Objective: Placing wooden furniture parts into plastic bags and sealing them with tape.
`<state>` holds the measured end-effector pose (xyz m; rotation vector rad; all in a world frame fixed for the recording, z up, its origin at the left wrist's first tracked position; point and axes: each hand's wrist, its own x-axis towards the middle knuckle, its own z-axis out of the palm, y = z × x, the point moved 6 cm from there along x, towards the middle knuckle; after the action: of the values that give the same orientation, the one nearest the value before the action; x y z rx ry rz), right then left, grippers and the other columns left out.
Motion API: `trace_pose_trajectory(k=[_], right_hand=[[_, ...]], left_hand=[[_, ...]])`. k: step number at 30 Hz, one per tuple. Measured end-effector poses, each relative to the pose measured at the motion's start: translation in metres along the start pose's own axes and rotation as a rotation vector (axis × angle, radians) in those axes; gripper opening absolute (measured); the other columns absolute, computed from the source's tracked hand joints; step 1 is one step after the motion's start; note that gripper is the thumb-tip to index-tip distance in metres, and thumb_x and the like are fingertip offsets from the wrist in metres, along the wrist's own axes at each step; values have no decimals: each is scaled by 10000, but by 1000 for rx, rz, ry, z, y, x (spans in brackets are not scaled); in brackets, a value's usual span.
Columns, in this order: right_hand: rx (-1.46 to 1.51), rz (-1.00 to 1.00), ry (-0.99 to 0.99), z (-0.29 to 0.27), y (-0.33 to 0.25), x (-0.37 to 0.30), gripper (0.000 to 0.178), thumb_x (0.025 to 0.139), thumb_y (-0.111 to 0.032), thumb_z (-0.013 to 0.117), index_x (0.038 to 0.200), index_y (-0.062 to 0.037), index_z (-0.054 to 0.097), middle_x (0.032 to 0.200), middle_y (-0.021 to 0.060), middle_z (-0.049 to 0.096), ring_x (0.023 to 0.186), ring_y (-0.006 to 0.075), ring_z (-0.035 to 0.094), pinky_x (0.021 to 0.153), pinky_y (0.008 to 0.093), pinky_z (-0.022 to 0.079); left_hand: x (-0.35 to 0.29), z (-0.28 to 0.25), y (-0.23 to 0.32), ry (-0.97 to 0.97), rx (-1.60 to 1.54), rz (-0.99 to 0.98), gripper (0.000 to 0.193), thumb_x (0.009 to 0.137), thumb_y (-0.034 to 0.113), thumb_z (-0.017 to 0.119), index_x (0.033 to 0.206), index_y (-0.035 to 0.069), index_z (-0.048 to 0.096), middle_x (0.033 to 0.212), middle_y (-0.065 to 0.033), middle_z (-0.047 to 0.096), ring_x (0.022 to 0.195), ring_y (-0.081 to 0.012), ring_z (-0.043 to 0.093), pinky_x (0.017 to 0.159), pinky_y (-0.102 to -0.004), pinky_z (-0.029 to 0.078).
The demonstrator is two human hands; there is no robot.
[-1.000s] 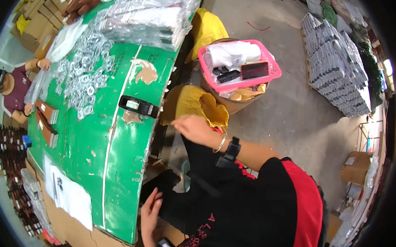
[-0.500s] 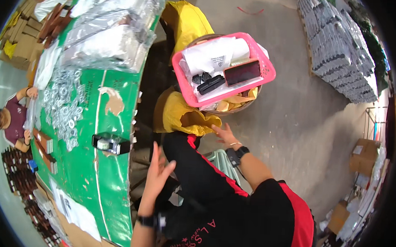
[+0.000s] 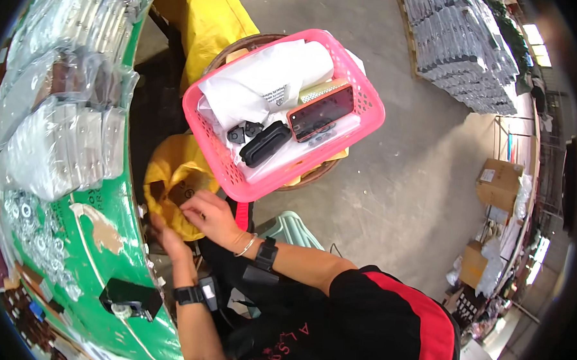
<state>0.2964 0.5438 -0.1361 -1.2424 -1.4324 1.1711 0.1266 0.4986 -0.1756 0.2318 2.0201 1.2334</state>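
An opened yellow sack stands beside the green-topped table, its mouth facing up. My right hand is at the near rim of the sack, fingers curled in against the yellow material. Just below and to the left, my left hand touches the sack's near side; its fingertips are partly hidden and blurred. Above my hands sits a pink basket holding a white wrapped bundle, a phone in an orange case and a black case.
The basket rests on a round bin. On the left, the green table carries plastic-wrapped bundles, metal rings and a black device. A pale green stool stands near my leg. Stacked grey goods and cartons are at right.
Both hands have come together at the yellow sack, the left from beside the table. The right has moved left along its rim and curled. The view has shifted, and the table sits further left.
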Motion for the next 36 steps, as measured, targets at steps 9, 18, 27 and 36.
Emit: trace_pose_trajectory(k=[9, 18, 27, 36], right_hand=[[-260, -208, -322, -90, -79, -7, 323, 869, -57, 686, 1191, -86, 680, 1087, 78, 705, 958, 293, 674, 830, 384, 538], [-1125, -314, -127, -313, -70, 107, 398, 756, -8, 647, 1146, -74, 601, 1086, 81, 670, 1054, 298, 635, 875, 428, 503], [-1313, -318, -472, -324, -26, 137, 253, 747, -109, 745, 968, -117, 621, 999, 48, 659, 994, 212, 629, 807, 377, 431], [-717, -65, -422, -355, -69, 154, 169, 785, -83, 746, 878, -34, 614, 767, 71, 665, 717, 204, 648, 666, 345, 508]], left_hand=[[-35, 19, 13, -342, 148, 124, 719, 1020, 302, 591, 1589, 41, 239, 1469, -153, 495, 1181, -243, 587, 933, -370, 520], [-166, 148, 146, -844, 536, 1023, 284, 886, 27, 641, 1167, 43, 680, 1143, -142, 673, 1084, -321, 623, 956, -385, 475], [-157, 224, 90, -1150, 837, 949, 278, 862, 54, 642, 1137, 43, 680, 1081, -144, 686, 994, -325, 664, 813, -423, 531], [-174, 253, 102, -1139, 1309, 1320, 287, 822, 171, 723, 1098, 94, 727, 1027, -106, 722, 947, -318, 677, 791, -445, 558]])
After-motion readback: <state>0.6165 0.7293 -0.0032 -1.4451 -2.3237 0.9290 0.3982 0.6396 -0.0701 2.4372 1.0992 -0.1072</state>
